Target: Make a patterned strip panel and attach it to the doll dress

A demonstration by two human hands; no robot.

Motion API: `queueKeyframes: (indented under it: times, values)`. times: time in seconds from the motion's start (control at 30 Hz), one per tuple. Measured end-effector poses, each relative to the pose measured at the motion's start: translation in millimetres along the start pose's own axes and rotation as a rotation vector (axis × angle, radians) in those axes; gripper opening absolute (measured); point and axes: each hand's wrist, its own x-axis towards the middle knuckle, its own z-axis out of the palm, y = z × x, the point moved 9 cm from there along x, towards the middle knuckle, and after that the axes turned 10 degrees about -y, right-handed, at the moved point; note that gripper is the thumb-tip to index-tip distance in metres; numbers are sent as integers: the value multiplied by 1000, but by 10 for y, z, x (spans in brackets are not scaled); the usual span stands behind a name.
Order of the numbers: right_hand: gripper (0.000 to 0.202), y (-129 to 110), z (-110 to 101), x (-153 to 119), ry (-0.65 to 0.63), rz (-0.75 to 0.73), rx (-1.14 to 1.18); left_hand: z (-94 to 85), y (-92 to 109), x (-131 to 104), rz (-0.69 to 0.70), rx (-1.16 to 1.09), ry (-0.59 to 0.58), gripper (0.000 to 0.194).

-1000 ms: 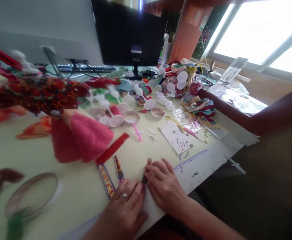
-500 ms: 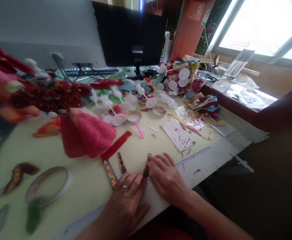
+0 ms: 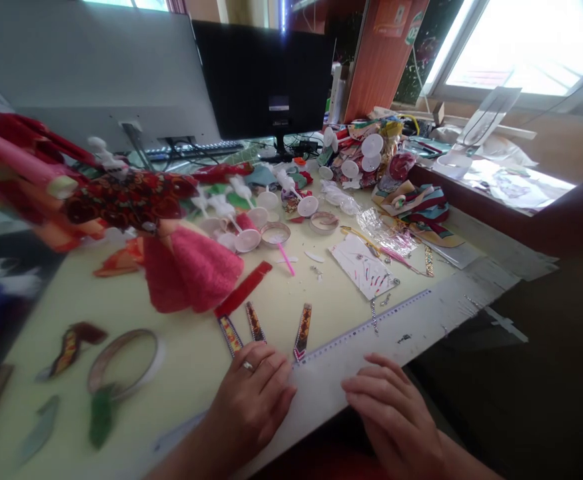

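My left hand (image 3: 254,393) rests on the table near its front edge, with slightly bent fingers over the ruler and a ring on one of them. It holds nothing that I can see. Just beyond the fingertips lie two narrow patterned strips, one with yellow and blue (image 3: 230,335), the other dark with a beaded edge (image 3: 254,321); their lower ends are hidden by the hand. A third patterned strip (image 3: 304,330) lies untouched to the right, its pointed end at the ruler (image 3: 366,331). Over the table's front edge hovers my right hand (image 3: 396,410), fingers loosely stretched, holding nothing.
A doll in a pink skirt (image 3: 191,270) stands at the left, beside a red strip (image 3: 244,289). Tape rolls (image 3: 324,223), white doll stands (image 3: 307,206) and a white card (image 3: 364,267) with small trimmings lie farther back. Monitors (image 3: 266,80) stand behind.
My right hand has let go of the right-hand patterned strip and drawn back to the right, toward the table edge. The left hand has moved off that strip's lower end. The view has shifted slightly.
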Motion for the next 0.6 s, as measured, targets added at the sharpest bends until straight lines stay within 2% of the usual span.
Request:
queueKeyframes:
  times: [0.13, 0.2, 0.37, 0.43, 0.5, 0.6]
  values:
    - [30, -168, 117, -109, -39, -72, 31, 49, 17, 13, 21, 24, -50, 24]
    - [29, -181, 162, -169, -39, -74, 53, 3, 77, 5, 57, 19, -32, 22]
    - [34, -125, 285, -274, -56, -33, 75, -379, 170, -75, 138, 71, 161, 18]
    - [32, -100, 321, -284, -40, -19, 61, -532, 70, -134, 111, 119, 229, 19]
    - [29, -61, 363, -280, -28, 13, 34, -671, -108, -226, 50, 170, 308, 18]
    - [25, 1, 475, -280, -77, 64, -42, -827, -407, -398, -70, 252, 423, 14]
